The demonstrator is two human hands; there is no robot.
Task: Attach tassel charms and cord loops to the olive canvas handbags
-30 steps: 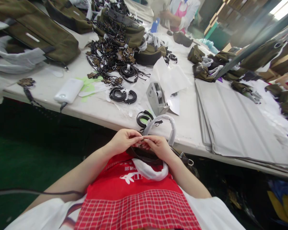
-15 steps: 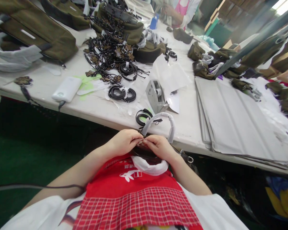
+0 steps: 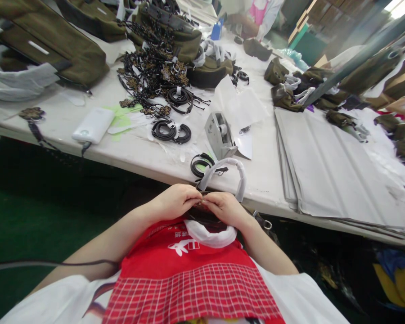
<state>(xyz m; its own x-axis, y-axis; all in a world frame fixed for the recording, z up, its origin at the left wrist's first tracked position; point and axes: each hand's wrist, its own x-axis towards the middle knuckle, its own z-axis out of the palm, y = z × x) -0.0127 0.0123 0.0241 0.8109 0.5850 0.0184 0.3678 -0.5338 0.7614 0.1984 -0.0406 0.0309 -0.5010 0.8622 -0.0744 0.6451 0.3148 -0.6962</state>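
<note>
A dark handbag (image 3: 207, 216) rests at my lap against the table's front edge. One of its handles (image 3: 242, 173), wrapped in white, arches up over the table; the other white-wrapped handle (image 3: 209, 238) lies against my red apron. At the bag's top opening, my left hand (image 3: 178, 201) is closed in a pinch. My right hand (image 3: 227, 209) pinches right beside it, the fingertips of both nearly touching. Whatever small piece they hold is hidden by the fingers. Just beyond the hands lies a coiled black strap (image 3: 201, 165) with a clip.
A grey tape dispenser (image 3: 220, 135) stands beyond the bag. Coiled straps (image 3: 171, 131), a heap of black cords (image 3: 151, 74) and a white power bank (image 3: 93, 125) lie leftward. Olive bags (image 3: 70, 49) fill the back left. Grey sheets (image 3: 330, 166) are stacked right. A co-worker (image 3: 261, 18) is at the far end.
Both hands have shifted very slightly, with the fingertips closing together. A small shiny piece seen between them before is now mostly covered. The bag stays in place.
</note>
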